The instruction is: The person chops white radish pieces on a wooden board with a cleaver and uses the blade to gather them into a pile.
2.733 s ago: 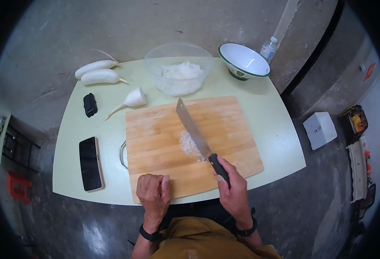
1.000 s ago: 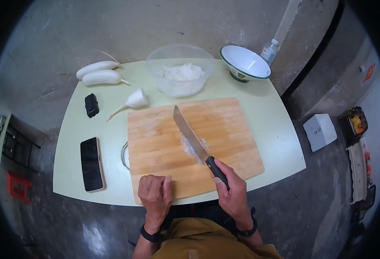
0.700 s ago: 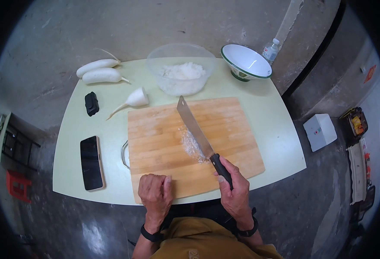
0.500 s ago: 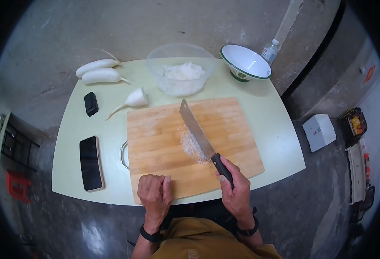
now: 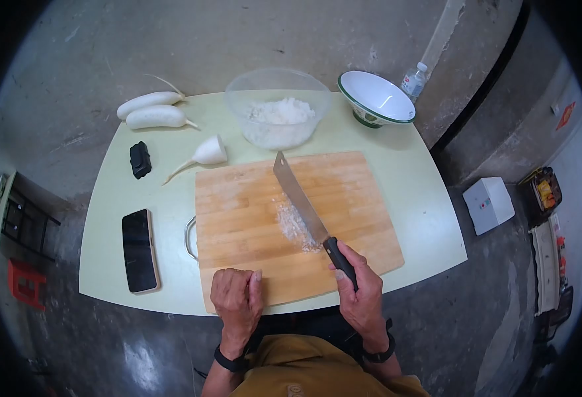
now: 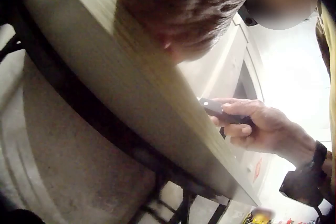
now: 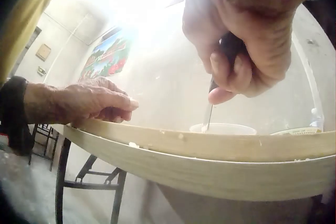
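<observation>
The right hand (image 5: 360,294) grips the black handle of a knife (image 5: 299,201), whose broad blade slants up and left over the cutting board (image 5: 238,231). Beside the blade, on its left, lies a small heap of chopped white bits (image 5: 293,227). The left hand (image 5: 237,298) rests on the board's near left edge, fingers curled around nothing. In the right wrist view, the right hand (image 7: 244,35) has its fingers wrapped round the handle, and the left hand (image 7: 86,100) is curled at the board's edge. The left wrist view shows the right hand (image 6: 262,127) on the handle.
Behind the board stand a clear bowl (image 5: 278,135) of white shreds and a green-rimmed bowl (image 5: 375,97), with a bottle (image 5: 413,81) nearby. At the left are whole radishes (image 5: 155,117), a cut radish (image 5: 209,151), a black object (image 5: 140,160) and a phone (image 5: 139,251).
Since the earliest frames, the knife has dipped over the chopped bits, then shifted slightly right, and the bits have changed shape a little. The left hand has stayed nearly still.
</observation>
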### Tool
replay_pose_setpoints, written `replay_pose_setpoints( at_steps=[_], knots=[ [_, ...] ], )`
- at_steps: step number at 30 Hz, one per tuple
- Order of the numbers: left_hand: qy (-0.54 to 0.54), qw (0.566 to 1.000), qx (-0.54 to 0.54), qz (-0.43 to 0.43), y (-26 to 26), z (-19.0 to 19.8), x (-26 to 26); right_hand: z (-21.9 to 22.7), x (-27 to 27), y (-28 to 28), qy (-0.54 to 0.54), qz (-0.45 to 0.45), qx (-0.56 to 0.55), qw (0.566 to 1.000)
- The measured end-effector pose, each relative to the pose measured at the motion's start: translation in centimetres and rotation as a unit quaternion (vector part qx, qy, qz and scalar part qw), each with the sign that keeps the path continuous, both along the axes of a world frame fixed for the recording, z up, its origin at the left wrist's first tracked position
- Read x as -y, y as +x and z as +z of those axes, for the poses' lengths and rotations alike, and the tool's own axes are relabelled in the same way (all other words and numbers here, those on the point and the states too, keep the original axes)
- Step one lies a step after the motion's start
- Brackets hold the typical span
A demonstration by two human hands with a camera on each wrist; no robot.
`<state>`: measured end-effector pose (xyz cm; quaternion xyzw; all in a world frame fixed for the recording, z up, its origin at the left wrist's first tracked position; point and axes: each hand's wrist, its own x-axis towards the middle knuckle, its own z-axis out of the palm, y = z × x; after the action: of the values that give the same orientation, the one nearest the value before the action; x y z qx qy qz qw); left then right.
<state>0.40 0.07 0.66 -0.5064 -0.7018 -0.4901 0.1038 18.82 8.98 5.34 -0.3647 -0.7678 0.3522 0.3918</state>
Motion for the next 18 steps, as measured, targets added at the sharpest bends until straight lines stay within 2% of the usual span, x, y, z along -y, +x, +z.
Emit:
replay_pose_setpoints(
  at_steps=[4,7,10,14,18],
  knots=[
    [-0.005,1.000,-0.007,0.005,0.10,0.14,-0.03,-0.43,-0.61,0.32,0.010,-0.010,0.027,1.000],
    [0.000,1.000,0.006,0.000,0.10,0.00,0.01,0.26,-0.25,0.35,0.003,-0.015,-0.008,1.000],
    [-0.008,1.000,0.009,0.006,0.19,0.06,0.01,-0.30,-0.77,0.32,0.014,-0.022,0.021,0.999],
    [0.003,1.000,0.004,0.002,0.05,-0.10,0.10,0.14,-0.44,0.54,-0.013,-0.029,0.004,0.999],
    [-0.004,1.000,0.002,0.004,0.12,0.07,0.02,-0.16,-0.60,0.69,0.012,-0.031,0.007,0.999]
  ],
)
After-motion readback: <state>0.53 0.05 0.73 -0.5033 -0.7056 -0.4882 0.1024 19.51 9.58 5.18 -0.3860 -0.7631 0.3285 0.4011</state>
